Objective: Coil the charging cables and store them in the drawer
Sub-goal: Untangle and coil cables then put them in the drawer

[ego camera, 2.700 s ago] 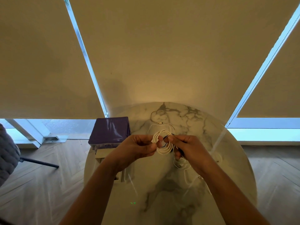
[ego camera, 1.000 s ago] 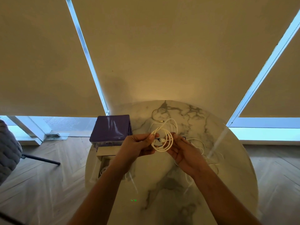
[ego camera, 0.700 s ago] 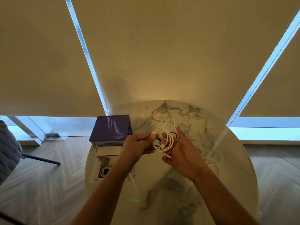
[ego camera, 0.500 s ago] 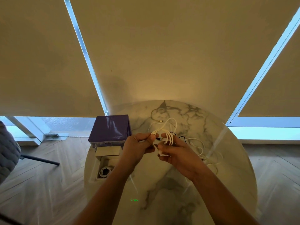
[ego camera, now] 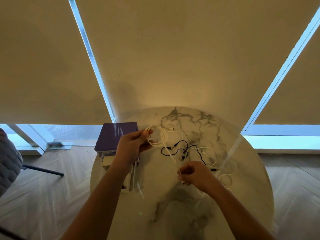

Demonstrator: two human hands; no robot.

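A round marble table (ego camera: pixel 242 196) lies under both hands. Beige roller blinds (ego camera: pixel 181 58) hang beyond them, with bright window strips between. Herringbone wood floor (ego camera: pixel 43 196) spreads out to the left, where a grey quilted chair (ego camera: pixel 8 161) stands at the frame edge.

Near half of the table (ego camera: pixel 173 213): bare marble between the two forearms, open for a hand. Right and far centre blocked by a loose tangle of white cables (ego camera: pixel 223 163) with a black cable (ego camera: pixel 181 149) across it. Left edge occupied by the purple drawer box (ego camera: pixel 116 135); its drawer (ego camera: pixel 130 179) is pulled out beneath the left forearm. Blinds close off the far side.
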